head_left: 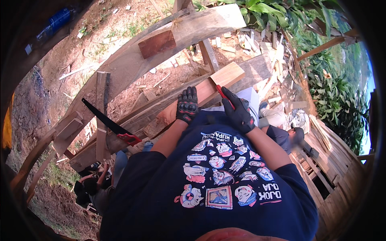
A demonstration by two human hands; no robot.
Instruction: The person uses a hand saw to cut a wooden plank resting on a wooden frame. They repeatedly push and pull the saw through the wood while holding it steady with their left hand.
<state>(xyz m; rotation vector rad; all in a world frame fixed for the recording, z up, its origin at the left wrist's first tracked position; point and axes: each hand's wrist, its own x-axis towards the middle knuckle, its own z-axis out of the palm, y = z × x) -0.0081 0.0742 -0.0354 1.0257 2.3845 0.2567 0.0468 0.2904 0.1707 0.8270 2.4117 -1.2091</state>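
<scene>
My left hand [187, 106], in a black glove with red trim, lies flat with fingers stretched out on a wooden board [228, 74] in front of me. My right hand [239, 112], gloved the same way, is closed around a slim red tool [225, 96]. Its tip meets the board's near edge, right of my left hand; the exact kind of tool cannot be made out. A thin dark line crosses the board near that tip. To the left, a handsaw [105, 121] with a black blade and red handle rests across the timbers.
A thick curved beam [132, 60] arches across the far side, with a reddish block [157, 44] on it. Wood scraps [251, 42] litter the ground beyond. Other people are close by: one at lower left [100, 186], another at right [281, 134] beside stacked planks [341, 160].
</scene>
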